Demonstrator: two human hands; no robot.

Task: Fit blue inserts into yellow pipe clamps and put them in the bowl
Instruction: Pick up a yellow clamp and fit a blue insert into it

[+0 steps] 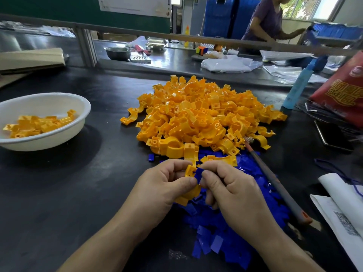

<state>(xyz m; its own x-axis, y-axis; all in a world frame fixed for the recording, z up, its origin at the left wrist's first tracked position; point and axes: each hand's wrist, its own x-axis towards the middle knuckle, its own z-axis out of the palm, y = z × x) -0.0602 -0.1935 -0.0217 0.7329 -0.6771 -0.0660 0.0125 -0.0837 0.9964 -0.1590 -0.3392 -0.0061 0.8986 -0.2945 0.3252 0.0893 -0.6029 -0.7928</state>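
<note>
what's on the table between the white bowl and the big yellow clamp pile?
Nothing. In the head view the stretch of dark table between the white bowl and the yellow clamp pile is bare; the nearest stray clamp lies at the pile's left edge.

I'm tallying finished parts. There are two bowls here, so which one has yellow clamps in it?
The white bowl at the left of the near table, holding yellow clamps. The metal bowl on the far bench shows no clamps inside.
</note>
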